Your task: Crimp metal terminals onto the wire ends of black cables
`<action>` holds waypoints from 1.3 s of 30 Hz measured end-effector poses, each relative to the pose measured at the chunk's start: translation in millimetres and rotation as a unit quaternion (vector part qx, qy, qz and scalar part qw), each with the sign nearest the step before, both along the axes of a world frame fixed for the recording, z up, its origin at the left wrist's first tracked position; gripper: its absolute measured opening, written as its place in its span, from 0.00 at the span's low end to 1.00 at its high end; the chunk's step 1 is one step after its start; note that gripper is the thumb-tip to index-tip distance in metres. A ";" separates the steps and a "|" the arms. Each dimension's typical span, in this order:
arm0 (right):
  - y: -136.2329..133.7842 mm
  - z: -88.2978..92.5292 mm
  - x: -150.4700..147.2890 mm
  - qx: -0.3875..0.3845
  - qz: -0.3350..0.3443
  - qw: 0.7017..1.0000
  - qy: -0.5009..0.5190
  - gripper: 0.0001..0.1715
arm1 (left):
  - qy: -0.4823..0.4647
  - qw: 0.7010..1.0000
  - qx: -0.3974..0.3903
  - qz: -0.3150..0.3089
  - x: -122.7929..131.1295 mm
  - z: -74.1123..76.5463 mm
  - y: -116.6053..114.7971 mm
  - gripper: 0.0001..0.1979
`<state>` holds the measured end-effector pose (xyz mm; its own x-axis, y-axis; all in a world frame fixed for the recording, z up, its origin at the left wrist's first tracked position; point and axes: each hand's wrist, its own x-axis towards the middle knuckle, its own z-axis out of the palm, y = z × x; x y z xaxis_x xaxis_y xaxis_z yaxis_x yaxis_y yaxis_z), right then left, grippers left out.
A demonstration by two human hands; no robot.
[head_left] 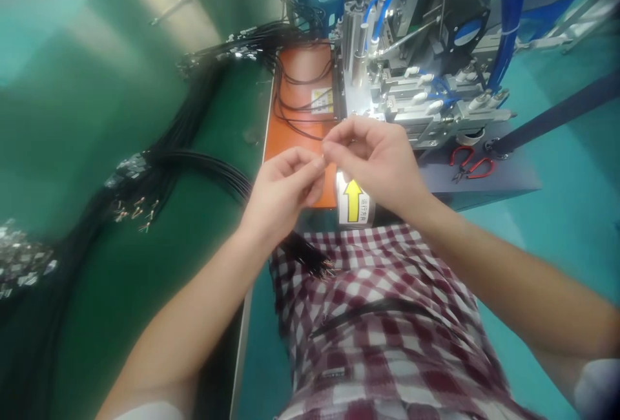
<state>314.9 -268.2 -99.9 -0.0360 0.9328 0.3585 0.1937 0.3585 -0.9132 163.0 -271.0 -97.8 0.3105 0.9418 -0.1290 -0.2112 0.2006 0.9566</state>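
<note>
My left hand (289, 186) is closed in a pinch, its thumb and index fingertip meeting close to my right hand's fingertips. What it pinches is too small to make out. My right hand (375, 154) is also pinched shut; a thin black cable (300, 134) runs from the orange plate (285, 139) up to its fingertips. Both hands are over the plate's front part, before the machine (382, 71). A bundle of black cables (208, 165) passes behind my left wrist, and its stripped copper ends (328, 270) rest over the checked cloth on my lap.
On the green table (213, 265) at left lie more black cables (179, 123) with metal connectors (24, 258). Red-handled pliers (467, 165) lie on the machine's base at right. A yellow arrow label (353, 200) is below my right hand. Blue air hoses (508, 26) arch above the machine.
</note>
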 end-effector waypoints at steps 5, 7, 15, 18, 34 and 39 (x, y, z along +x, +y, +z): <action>-12.5 -6.9 4.0 -0.051 -0.008 0.998 0.027 0.03 | 0.022 1.000 0.002 -0.008 3.8 -2.7 -6.6 0.09; -18.9 -11.0 5.2 -0.100 -0.014 0.993 0.058 0.05 | 0.027 0.999 -0.009 -0.015 5.0 -4.7 -8.0 0.09; -30.1 -22.4 8.2 -0.211 -0.020 0.970 0.115 0.08 | 0.045 0.995 -0.065 -0.066 5.3 -17.5 -4.6 0.11; -29.0 -22.9 9.5 -0.250 -0.006 0.959 0.136 0.09 | 0.039 0.994 -0.083 -0.067 6.4 -24.4 -5.4 0.11; -33.9 -27.4 14.9 -0.404 0.065 0.885 0.223 0.11 | 0.007 1.000 0.000 -0.029 12.1 -40.3 -13.3 0.08; -38.1 -37.6 15.6 -0.346 0.031 0.913 0.216 0.10 | 0.034 0.997 -0.030 -0.054 13.3 -37.6 -12.9 0.12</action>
<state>330.5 -306.3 -137.4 -0.0916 0.9422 -0.3224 -0.2387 -0.3351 -0.9114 176.3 -283.9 -135.4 0.3981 0.8932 -0.2091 -0.1194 0.2764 0.9536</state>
